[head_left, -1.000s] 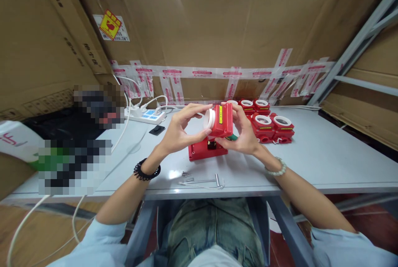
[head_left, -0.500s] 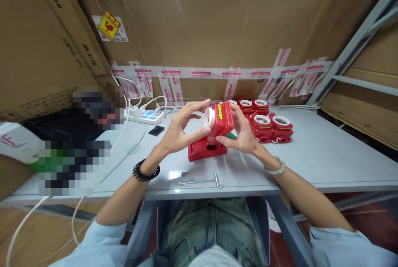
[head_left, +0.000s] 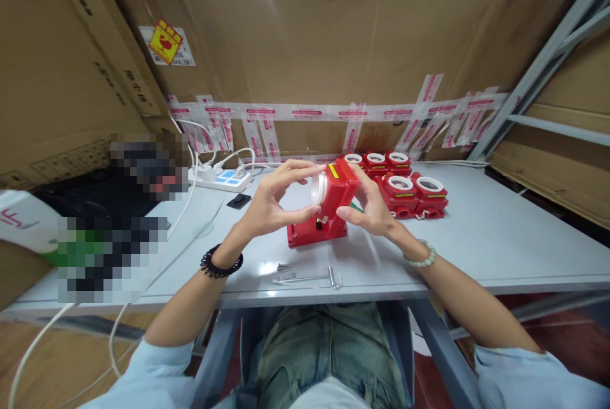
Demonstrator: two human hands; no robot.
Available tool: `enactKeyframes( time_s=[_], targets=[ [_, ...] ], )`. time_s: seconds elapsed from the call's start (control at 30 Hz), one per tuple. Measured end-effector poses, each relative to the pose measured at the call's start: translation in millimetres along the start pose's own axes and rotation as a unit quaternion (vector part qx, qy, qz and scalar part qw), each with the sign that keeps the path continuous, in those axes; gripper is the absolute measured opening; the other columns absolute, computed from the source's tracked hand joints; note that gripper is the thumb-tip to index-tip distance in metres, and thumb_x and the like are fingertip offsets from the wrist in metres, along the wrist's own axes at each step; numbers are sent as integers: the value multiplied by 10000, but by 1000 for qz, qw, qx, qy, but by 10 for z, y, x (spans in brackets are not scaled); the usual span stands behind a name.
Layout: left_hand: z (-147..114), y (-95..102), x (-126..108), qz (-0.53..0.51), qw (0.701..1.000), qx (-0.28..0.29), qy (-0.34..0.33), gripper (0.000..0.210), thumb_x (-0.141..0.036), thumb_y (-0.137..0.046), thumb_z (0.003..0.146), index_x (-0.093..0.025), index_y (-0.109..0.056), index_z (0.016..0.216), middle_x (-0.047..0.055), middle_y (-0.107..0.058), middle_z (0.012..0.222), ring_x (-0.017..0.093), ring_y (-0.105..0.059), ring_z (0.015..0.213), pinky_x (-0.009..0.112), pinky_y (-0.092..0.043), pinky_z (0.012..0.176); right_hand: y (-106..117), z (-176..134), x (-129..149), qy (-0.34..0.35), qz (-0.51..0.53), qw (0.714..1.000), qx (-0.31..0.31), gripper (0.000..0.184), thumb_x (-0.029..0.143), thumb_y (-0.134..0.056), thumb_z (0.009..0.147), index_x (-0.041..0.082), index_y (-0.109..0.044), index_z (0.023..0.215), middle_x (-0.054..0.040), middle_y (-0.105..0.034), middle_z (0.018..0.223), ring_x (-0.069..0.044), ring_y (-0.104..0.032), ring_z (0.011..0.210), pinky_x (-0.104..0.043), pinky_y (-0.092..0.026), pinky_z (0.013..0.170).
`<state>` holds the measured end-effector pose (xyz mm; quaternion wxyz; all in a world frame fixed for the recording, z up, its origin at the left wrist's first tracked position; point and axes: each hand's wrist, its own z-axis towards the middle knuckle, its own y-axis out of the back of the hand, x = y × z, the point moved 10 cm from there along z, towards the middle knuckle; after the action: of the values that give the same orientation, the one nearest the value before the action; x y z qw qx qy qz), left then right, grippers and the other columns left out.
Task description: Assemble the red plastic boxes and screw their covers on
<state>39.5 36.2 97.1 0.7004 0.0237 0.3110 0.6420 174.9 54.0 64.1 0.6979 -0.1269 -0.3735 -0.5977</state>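
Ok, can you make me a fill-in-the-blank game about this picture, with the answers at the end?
1. The left hand and right hand hold a housing that is mostly ____ in colour.
2. The sticker on that housing is mainly ____.
3. The power strip lies on the table, off to the person's ____ side.
4. The pale beaded bracelet is on the person's ____ wrist.

Missing words: red; yellow; left; right.

Free tabletop [head_left: 512, 228] to the right of obstructing red housings [head_left: 405, 202]
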Motion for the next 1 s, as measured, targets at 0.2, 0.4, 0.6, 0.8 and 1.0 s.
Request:
enactKeyframes(
  time_s=[0.2, 0.4, 0.6, 0.8, 1.0],
  targets=[
    [3, -23, -51, 4, 1000, 21, -14, 634, -170, -783, 743, -337, -592, 1324, 89, -601, 1285, 242, -560, 1176, 384, -508, 952, -11, -8, -101, -53, 64, 997, 2, 629, 611, -686, 729, 196, -552, 1182, -72, -719, 957, -230, -702, 870, -381, -566, 778],
    [4, -31, -83, 17, 999, 26, -24, 586, -210, -789, 748, -322, -619, 1297, 95, -621, 1261, 249, -585, 1160, 418, -489, 1004, -12, -5, -104, -70, 85, 994, 2, 508, 592, -672, 755, 201, -601, 1071, -49, -714, 885, -221, -699, 824, -363, -566, 738],
    [12, 116, 6, -10, 999, -42, -7, 600, -264, -788, 750, -291, -604, 1320, 98, -648, 1213, 218, -595, 1063, 336, -521, 856, -17, 5, -8, -47, 53, 997, -12, 710, 440, -837, 609, 246, -466, 1183, -59, -674, 1064, -236, -674, 989, -396, -536, 903],
    [6, 117, 37, -1, 999, -50, 0, 589, -258, -797, 735, -288, -623, 1297, 86, -669, 1186, 202, -600, 1028, 325, -504, 855, -24, 7, 80, -10, 11, 1000, -14, 719, 323, -822, 628, 259, -401, 1208, -85, -631, 1189, -248, -640, 1097, -412, -506, 960],
    [-5, 80, 37, 31, 998, -45, 12, 581, -293, -792, 734, -293, -626, 1290, 85, -676, 1175, 206, -600, 1024, 351, -500, 866, -51, 13, 123, 0, -17, 1000, -7, 721, 317, -801, 643, 270, -378, 1225, -79, -642, 1167, -244, -647, 1072, -398, -520, 910]
  ],
)
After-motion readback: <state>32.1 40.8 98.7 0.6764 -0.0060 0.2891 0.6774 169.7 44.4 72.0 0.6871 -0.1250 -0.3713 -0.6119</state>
